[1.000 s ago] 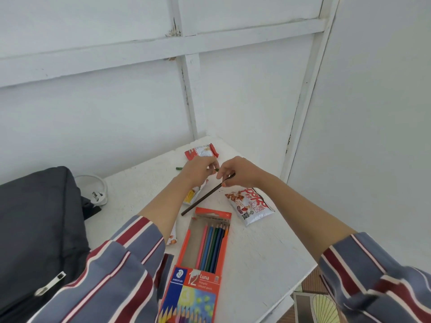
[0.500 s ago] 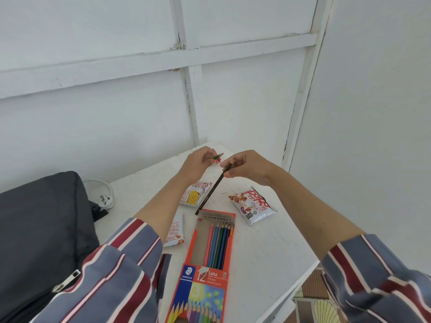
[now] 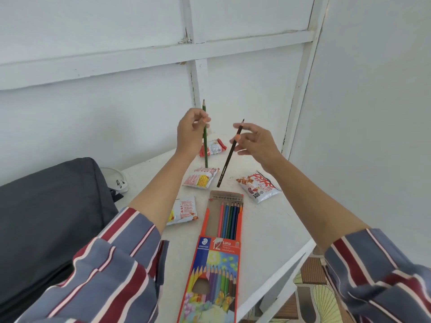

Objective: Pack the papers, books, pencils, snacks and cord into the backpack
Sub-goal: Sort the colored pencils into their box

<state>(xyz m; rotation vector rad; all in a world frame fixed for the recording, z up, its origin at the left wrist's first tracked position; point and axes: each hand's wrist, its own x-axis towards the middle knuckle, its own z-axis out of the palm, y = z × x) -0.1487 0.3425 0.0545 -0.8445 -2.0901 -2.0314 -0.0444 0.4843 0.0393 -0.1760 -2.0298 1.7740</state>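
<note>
My left hand [image 3: 191, 129] pinches a green pencil [image 3: 205, 148] between thumb and fingertips, holding it almost upright, tip up, above the white table [image 3: 268, 229]. My right hand [image 3: 256, 143] pinches a dark brown pencil [image 3: 229, 157] that tilts with its tip up, my other fingers spread loosely. Below them lies the open Staedtler pencil box [image 3: 217, 264], its tray slid out with several coloured pencils [image 3: 231, 220] inside. Four snack packets [image 3: 258, 186] lie around the tray's far end. The dark backpack [image 3: 46, 217] sits to my left, with a white plug and cord [image 3: 117, 180] just beyond it.
</note>
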